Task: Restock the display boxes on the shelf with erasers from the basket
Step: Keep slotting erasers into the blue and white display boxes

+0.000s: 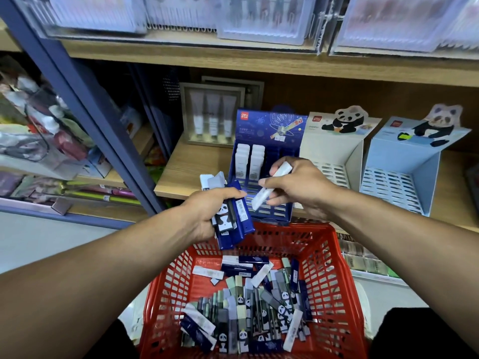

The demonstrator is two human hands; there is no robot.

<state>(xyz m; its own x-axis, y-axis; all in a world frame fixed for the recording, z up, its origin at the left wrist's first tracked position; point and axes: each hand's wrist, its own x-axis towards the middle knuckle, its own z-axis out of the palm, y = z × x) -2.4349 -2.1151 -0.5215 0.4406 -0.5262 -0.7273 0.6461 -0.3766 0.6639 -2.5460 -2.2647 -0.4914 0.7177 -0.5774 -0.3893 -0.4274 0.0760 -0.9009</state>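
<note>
A red plastic basket sits below me, with several erasers in white, navy and panda sleeves lying in it. My left hand grips a bundle of erasers, navy and panda ones, above the basket's far rim. My right hand pinches one white eraser in front of the navy display box on the shelf. That box holds two columns of white erasers on its left side. A cream panda display box and a light-blue panda display box stand to its right, with no erasers in view.
The wooden shelf carries a framed box of tubes behind the navy box. A dark blue upright post stands at the left, with packaged goods beyond it. Clear bins of stationery fill the upper shelf.
</note>
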